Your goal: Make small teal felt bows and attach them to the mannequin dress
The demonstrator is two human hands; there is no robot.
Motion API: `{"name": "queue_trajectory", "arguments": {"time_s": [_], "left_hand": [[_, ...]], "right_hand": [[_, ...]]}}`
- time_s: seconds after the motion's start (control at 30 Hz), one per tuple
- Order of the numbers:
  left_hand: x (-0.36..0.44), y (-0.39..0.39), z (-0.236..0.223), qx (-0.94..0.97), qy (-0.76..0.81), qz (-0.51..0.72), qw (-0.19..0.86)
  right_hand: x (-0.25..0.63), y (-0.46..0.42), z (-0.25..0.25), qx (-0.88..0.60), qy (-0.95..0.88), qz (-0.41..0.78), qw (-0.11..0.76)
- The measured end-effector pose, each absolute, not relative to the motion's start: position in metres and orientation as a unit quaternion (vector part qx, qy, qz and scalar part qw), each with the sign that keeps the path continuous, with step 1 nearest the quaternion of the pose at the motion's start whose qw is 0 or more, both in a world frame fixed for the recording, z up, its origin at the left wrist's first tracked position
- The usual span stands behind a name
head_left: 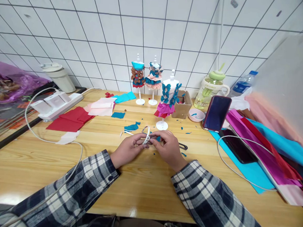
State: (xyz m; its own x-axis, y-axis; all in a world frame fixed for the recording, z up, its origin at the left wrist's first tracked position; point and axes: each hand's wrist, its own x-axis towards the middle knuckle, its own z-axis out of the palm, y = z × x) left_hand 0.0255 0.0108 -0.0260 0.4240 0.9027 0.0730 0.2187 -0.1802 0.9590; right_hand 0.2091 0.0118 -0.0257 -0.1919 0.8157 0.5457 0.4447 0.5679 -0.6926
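Both hands meet at the middle of the wooden table (142, 181). My left hand (128, 149) is closed, pinching a small white ring that looks like a roll of tape (146, 135). My right hand (168, 148) is closed too, its fingers pinched against the same ring and a small blue scrap (158, 138). A dark scissor handle (183, 146) lies just right of my right hand. Blue paper scraps (131, 127) lie just beyond the hands. A white mini mannequin (167, 100) dressed in blue bows and a magenta skirt stands right behind them.
Two more dressed mannequins (145, 79) stand at the tiled wall. Red and pink sheets (75, 118) and a white power strip (56, 104) lie left, with a cable (62, 140) trailing forward. A propped phone (216, 113), cardboard box (184, 107), green cup (211, 89) and coloured sheets (262, 147) fill the right.
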Motion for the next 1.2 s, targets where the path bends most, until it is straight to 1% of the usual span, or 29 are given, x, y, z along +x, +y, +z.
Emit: {"name": "queue_trajectory", "arguments": {"time_s": [0.23, 0.47, 0.67, 0.83, 0.93, 1.2], "left_hand": [[0.021, 0.008, -0.022, 0.782, 0.434, 0.298, 0.332], [0.018, 0.009, -0.024, 0.818, 0.439, 0.27, 0.255], [0.017, 0.01, -0.024, 0.841, 0.425, 0.244, 0.231], [0.017, 0.009, -0.02, 0.841, 0.415, 0.227, 0.261], [0.017, 0.008, -0.018, 0.84, 0.429, 0.215, 0.255], [0.023, 0.006, -0.014, 0.846, 0.456, 0.194, 0.196]], "right_hand": [[0.209, 0.013, -0.028, -0.431, -0.748, 0.213, 0.457], [0.208, 0.011, -0.027, -0.393, -0.777, 0.221, 0.439], [0.211, 0.011, -0.027, -0.409, -0.752, 0.266, 0.444], [0.212, 0.014, -0.028, -0.426, -0.728, 0.304, 0.443], [0.212, 0.014, -0.028, -0.425, -0.732, 0.298, 0.442], [0.209, 0.011, -0.028, -0.436, -0.751, 0.266, 0.418]]}}
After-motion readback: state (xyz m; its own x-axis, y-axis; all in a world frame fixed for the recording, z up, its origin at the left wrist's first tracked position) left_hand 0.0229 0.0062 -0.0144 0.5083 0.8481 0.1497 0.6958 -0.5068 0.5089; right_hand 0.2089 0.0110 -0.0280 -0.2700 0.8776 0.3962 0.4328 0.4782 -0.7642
